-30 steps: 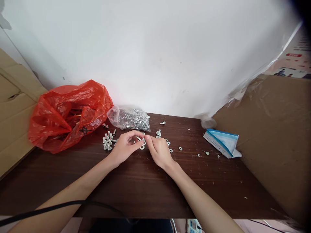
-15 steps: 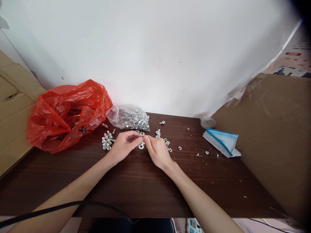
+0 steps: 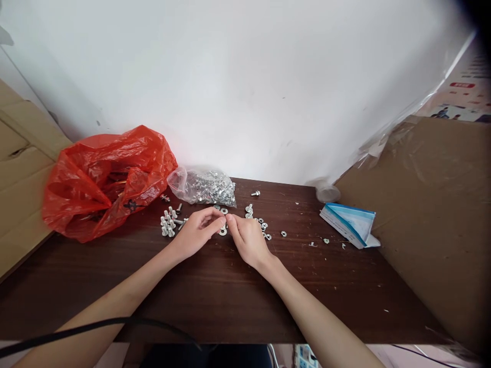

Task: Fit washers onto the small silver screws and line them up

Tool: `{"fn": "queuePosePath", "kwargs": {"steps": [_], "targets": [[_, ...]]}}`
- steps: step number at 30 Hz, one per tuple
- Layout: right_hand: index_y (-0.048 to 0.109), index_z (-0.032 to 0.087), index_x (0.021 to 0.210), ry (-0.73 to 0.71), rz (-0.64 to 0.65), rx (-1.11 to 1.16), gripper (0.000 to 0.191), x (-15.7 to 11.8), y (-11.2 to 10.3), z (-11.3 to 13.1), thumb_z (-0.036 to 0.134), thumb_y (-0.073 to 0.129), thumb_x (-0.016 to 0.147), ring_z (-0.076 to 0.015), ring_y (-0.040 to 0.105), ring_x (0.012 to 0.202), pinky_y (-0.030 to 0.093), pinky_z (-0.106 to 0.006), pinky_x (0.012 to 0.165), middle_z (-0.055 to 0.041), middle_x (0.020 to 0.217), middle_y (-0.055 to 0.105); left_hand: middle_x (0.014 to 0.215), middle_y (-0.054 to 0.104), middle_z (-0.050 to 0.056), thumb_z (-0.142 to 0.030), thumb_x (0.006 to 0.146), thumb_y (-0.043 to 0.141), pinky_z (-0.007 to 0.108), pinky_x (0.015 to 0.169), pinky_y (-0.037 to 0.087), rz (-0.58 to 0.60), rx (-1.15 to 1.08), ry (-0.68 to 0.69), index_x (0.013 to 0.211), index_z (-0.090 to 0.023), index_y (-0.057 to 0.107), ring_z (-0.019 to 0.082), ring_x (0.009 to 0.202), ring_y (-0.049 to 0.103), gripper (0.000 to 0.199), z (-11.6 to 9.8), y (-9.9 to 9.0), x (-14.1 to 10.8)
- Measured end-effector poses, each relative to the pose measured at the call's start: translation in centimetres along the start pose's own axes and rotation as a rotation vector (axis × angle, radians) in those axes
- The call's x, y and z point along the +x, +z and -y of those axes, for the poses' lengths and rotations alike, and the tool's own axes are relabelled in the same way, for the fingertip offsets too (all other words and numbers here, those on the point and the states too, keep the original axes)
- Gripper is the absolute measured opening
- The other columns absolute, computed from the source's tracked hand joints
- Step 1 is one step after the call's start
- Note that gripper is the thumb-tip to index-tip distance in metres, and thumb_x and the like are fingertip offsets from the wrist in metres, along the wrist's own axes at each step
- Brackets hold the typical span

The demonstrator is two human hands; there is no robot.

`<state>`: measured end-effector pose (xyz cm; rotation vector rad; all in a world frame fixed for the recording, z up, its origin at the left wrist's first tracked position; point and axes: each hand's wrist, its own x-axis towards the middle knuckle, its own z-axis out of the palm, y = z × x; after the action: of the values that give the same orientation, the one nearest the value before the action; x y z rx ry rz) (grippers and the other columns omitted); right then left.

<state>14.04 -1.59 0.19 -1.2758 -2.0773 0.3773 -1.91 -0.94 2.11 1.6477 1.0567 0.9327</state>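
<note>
My left hand (image 3: 197, 232) and my right hand (image 3: 249, 237) meet at their fingertips over the middle of the table. Both are closed in a pinch, and whatever sits between the fingers is too small or hidden to name. Flat washers (image 3: 223, 232) lie just beneath and behind the fingertips. Left of my left hand, several bolts (image 3: 168, 223) stand upright in a tight group, with a few loose screws beside them. Close behind my right hand are more bolts (image 3: 249, 209), and hex nuts (image 3: 264, 226) lie to its right.
A clear bag of small metal hardware (image 3: 215, 189) lies against the wall, beside a red plastic bag (image 3: 111, 184). One bolt (image 3: 255, 193) lies behind. At right are a blue-white packet (image 3: 349, 225), a clear round container (image 3: 328, 193) and cardboard (image 3: 425, 220). A black cable (image 3: 115, 321) crosses the front left.
My hands stay almost in place, fingertips still together. My left hand has shifted slightly, so more of the screws beside the bolt group shows.
</note>
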Motion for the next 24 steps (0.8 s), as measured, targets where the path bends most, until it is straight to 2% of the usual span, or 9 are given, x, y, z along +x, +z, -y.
{"fn": "queuePosePath", "kwargs": {"steps": [6,13,17,24], "targets": [[0.046,0.019,0.064,-0.003,0.002,-0.011,0.048,-0.1,0.1,0.0,0.038,0.022,0.101,-0.0111,0.040,0.048,0.024,-0.025,0.052,0.0004,0.055,0.050,0.069,0.049,-0.002,-0.040,0.089,0.048,0.022,0.056,0.035,0.035,0.095,0.076,0.083,-0.015,0.056,0.010,0.060,0.042,0.027,0.1,-0.1,-0.3],[0.044,0.019,0.065,-0.024,0.045,-0.047,0.044,-0.1,0.1,0.6,0.035,0.023,0.100,-0.0114,0.042,0.049,0.024,-0.025,0.054,0.0003,0.056,0.051,0.062,0.041,-0.004,-0.039,0.094,0.036,0.024,0.056,0.030,0.010,0.246,0.087,0.068,-0.018,0.040,0.010,0.058,0.036,0.033,0.5,0.2,-0.5],[0.045,0.019,0.066,-0.038,0.061,-0.089,0.043,-0.2,0.2,1.0,0.033,0.023,0.100,-0.0125,0.046,0.051,0.025,-0.025,0.055,-0.0007,0.058,0.054,0.062,0.042,-0.002,-0.038,0.093,0.035,0.024,0.055,0.029,-0.012,0.237,0.089,0.065,-0.017,0.041,0.011,0.058,0.036,0.035,0.8,0.3,-0.5],[0.052,0.018,0.072,-0.064,0.061,-0.135,0.042,-0.3,0.2,1.3,0.031,0.024,0.100,-0.0133,0.049,0.054,0.027,-0.025,0.057,-0.0016,0.062,0.057,0.054,0.035,-0.003,-0.041,0.093,0.032,0.024,0.050,0.026,-0.036,0.169,0.038,0.058,-0.018,0.035,0.009,0.052,0.031,0.042,1.2,0.4,-0.4]]}}
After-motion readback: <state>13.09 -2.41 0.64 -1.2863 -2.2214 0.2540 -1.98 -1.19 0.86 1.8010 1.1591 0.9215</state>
